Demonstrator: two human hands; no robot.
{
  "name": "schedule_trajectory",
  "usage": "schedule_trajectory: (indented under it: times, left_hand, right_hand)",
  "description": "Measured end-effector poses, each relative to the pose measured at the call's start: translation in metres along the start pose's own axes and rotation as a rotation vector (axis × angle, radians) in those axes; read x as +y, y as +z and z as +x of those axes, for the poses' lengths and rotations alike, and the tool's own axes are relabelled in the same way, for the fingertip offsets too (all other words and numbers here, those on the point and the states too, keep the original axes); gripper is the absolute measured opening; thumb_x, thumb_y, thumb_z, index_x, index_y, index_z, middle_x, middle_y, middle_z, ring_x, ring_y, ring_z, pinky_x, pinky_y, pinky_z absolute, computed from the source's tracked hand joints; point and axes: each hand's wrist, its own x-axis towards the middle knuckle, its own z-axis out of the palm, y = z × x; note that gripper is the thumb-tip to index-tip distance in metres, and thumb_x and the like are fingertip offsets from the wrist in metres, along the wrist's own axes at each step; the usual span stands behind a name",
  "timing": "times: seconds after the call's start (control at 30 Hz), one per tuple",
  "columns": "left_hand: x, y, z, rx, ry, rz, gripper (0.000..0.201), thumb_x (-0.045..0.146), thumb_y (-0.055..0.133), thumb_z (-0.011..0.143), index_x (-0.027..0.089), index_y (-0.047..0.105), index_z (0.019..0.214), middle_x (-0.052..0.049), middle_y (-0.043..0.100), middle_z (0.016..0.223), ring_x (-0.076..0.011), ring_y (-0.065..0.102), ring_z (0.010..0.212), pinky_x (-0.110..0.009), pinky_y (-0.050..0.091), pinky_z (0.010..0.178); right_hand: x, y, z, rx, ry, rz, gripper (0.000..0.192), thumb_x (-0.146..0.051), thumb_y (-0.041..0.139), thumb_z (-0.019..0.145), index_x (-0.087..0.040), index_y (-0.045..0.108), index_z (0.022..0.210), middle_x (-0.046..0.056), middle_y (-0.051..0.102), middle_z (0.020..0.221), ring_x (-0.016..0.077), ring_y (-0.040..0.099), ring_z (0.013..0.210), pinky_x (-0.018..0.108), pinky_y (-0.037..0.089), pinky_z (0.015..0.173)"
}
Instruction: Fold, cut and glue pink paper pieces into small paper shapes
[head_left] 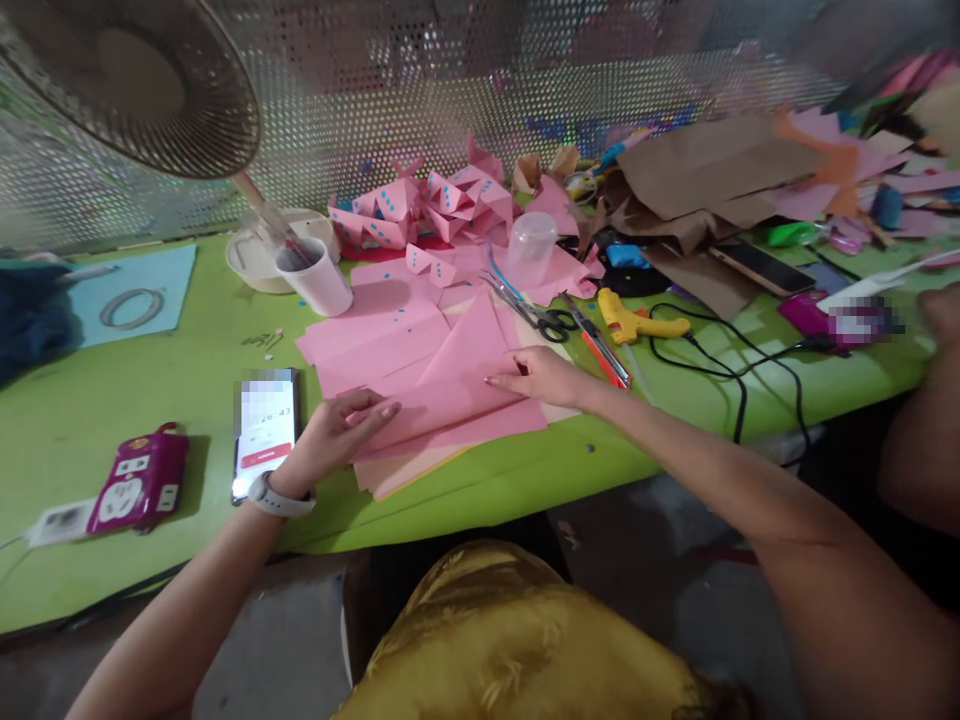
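Note:
A pink paper sheet (450, 400) is bent over on itself, its fold lying along the near side. My left hand (346, 430), with a white watch on the wrist, pinches the left end of the sheet between thumb and fingers. At the right end my right hand (536, 375) grips the same sheet, thumb on top. Below it lies a stack of pink and cream paper (420, 465). Scissors (536, 315), a red craft knife (604, 352) and a yellow glue gun (637, 322) rest just beyond my right hand.
Folded pink paper pieces with blue dots (420, 205) are heaped at the back. A white cup (319, 280) stands before the fan (142, 90). A phone (264, 430) and a purple power socket (142, 480) lie at left. Brown paper (712, 165) and cables (739, 375) spread across the right.

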Motion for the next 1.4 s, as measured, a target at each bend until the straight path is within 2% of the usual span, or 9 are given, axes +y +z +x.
schedule_trajectory:
  times: [0.23,0.4,0.6,0.8,0.87,0.97,1.03,1.13,1.4]
  left_hand:
    - [-0.004,0.010,0.009,0.140,-0.150,0.021,0.032,0.051,0.062,0.082,0.019,0.058,0.078,0.007,0.036,0.050,-0.0081,0.031,0.045,-0.022,0.019,0.043]
    - [-0.002,0.014,0.020,0.219,-0.108,0.236,0.027,0.046,0.056,0.085,0.020,0.057,0.078,0.006,0.040,0.049,-0.0099,0.037,0.046,-0.022,0.025,0.047]
    - [-0.002,0.019,0.029,0.223,-0.110,0.421,0.025,0.044,0.051,0.088,0.020,0.056,0.080,0.003,0.049,0.053,-0.0141,0.047,0.050,-0.024,0.029,0.050]
    - [-0.006,0.021,0.025,0.190,-0.065,0.673,0.041,0.047,0.047,0.092,0.017,0.056,0.119,-0.009,0.070,0.085,-0.0237,0.065,0.071,-0.031,0.045,0.061]
    - [-0.005,0.020,0.022,0.268,0.067,0.715,0.046,0.044,0.048,0.092,0.016,0.051,0.129,-0.014,0.070,0.105,-0.0278,0.067,0.091,-0.040,0.049,0.080]
    - [0.004,0.021,0.017,0.362,0.334,0.728,0.042,0.031,0.046,0.095,0.023,0.048,0.136,-0.012,0.054,0.139,-0.0290,0.048,0.131,-0.052,0.030,0.111]
    - [0.013,0.026,0.015,0.262,0.510,0.726,0.046,0.029,0.044,0.097,0.025,0.040,0.142,-0.009,0.045,0.148,-0.0253,0.034,0.141,-0.051,0.021,0.117]
    - [0.023,0.040,0.012,-0.023,0.677,0.729,0.064,0.047,0.044,0.096,0.019,0.027,0.150,-0.012,0.034,0.154,-0.0248,0.026,0.145,-0.047,0.019,0.119]
    - [0.021,0.053,0.017,-0.225,0.645,0.727,0.075,0.062,0.036,0.093,0.018,0.024,0.152,-0.011,0.025,0.157,-0.0251,0.024,0.145,-0.045,0.020,0.118]
  right_hand:
    - [0.006,0.008,0.001,0.068,-0.008,0.025,0.033,-0.047,0.058,0.084,-0.017,0.059,0.070,0.000,0.053,0.062,0.0142,0.045,0.060,0.027,0.031,0.057]
    - [0.005,0.015,0.003,0.199,-0.085,-0.151,0.028,-0.039,0.056,0.087,-0.020,0.048,0.067,-0.002,0.047,0.063,0.0132,0.041,0.058,0.027,0.027,0.057]
    - [0.012,0.026,0.006,0.311,-0.185,-0.350,0.020,-0.034,0.052,0.090,-0.021,0.050,0.076,0.004,0.055,0.078,0.0176,0.050,0.071,0.028,0.032,0.063]
    - [0.015,0.030,0.004,0.357,-0.161,-0.433,0.018,-0.035,0.057,0.088,-0.021,0.052,0.078,0.004,0.058,0.084,0.0188,0.052,0.075,0.028,0.033,0.062]
    - [0.014,0.030,0.004,0.347,-0.154,-0.436,0.018,-0.035,0.060,0.086,-0.021,0.052,0.077,0.004,0.057,0.083,0.0183,0.052,0.075,0.028,0.033,0.062]
    - [0.013,0.029,0.004,0.332,-0.142,-0.426,0.019,-0.034,0.062,0.085,-0.021,0.052,0.076,0.003,0.057,0.084,0.0174,0.052,0.075,0.027,0.033,0.063]
    - [0.012,0.029,0.005,0.332,-0.131,-0.417,0.018,-0.034,0.061,0.085,-0.020,0.053,0.076,0.003,0.057,0.085,0.0169,0.052,0.075,0.027,0.033,0.063]
    - [0.010,0.028,0.005,0.329,-0.122,-0.404,0.017,-0.034,0.061,0.085,-0.020,0.055,0.078,0.002,0.058,0.085,0.0163,0.052,0.075,0.027,0.033,0.064]
    - [0.013,0.013,0.008,0.288,-0.031,-0.355,0.025,-0.039,0.059,0.087,-0.019,0.058,0.074,0.001,0.060,0.078,0.0145,0.052,0.069,0.026,0.030,0.060]
